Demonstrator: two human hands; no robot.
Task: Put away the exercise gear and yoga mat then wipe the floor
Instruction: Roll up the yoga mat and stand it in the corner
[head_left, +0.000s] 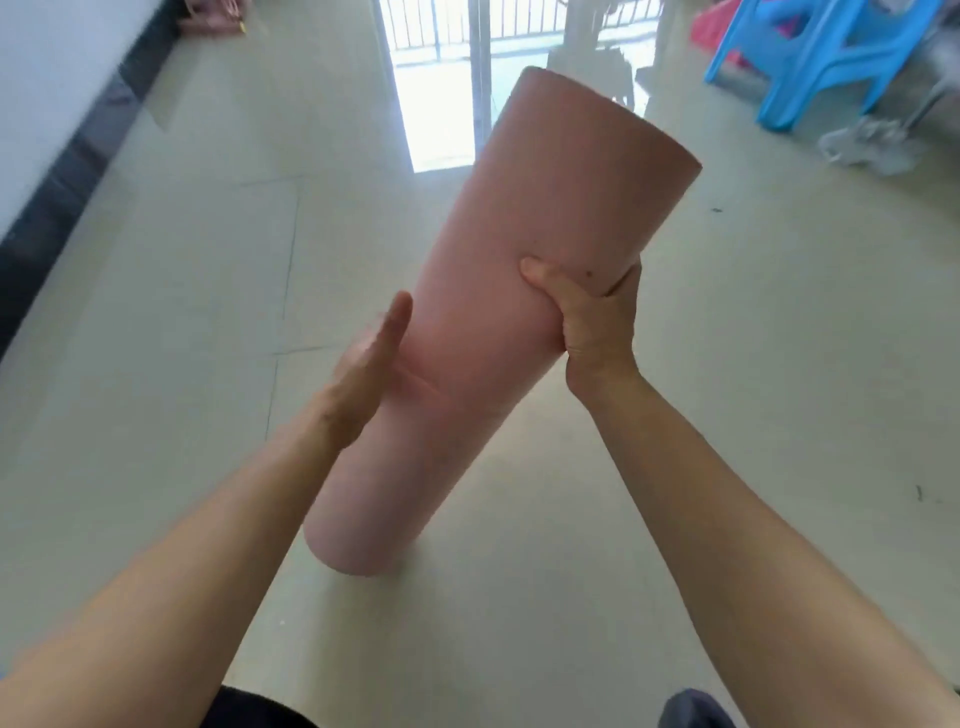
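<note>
Yoga mat (524, 312), rolled up pink, is getting carried tilted above the floor (182, 312). Right hand (592, 317) is clamping it, left hand (363, 364) pressing flat, fingers together. It's probably unrolling if that squeeze slackens.

Matt, smooth pink foam yoga mat (545, 270); glossy floor (182, 312); shiny blue plastic stool (810, 57).
</note>
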